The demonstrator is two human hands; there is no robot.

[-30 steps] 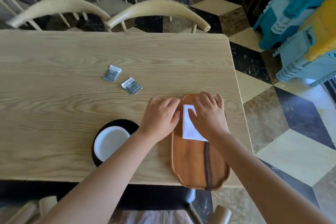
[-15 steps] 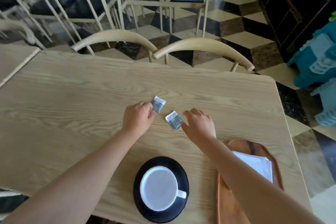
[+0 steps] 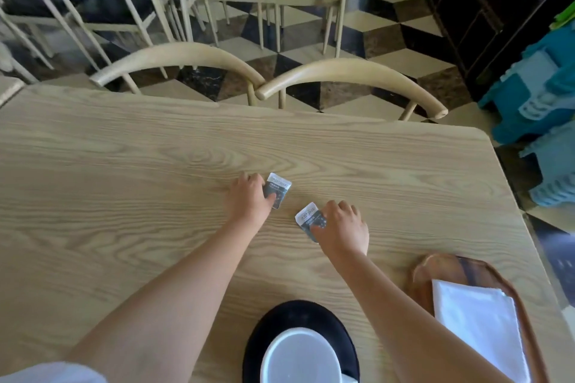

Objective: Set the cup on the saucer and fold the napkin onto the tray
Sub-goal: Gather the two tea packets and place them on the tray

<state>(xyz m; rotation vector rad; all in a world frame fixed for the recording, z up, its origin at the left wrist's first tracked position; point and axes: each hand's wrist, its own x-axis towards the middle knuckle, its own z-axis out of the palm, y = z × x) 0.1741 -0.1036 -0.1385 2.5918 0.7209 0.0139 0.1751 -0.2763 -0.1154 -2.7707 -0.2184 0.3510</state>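
We record the table (image 3: 124, 165) as pale ash-blond with darker looping grain. The saucer (image 3: 280, 320) at the near edge is black; the cup (image 3: 298, 357) on it is white. The tray (image 3: 448, 267) at near right is reddish-brown with one dark streak, the napkin (image 3: 476, 323) on it plain white. Two sachets, the left sachet (image 3: 278, 189) and the right sachet (image 3: 311, 221), are dark grey with white top bands. The floor (image 3: 389, 34) shows a cream, brown and black cube pattern. At far right, the crates (image 3: 535, 96) are teal and light blue.
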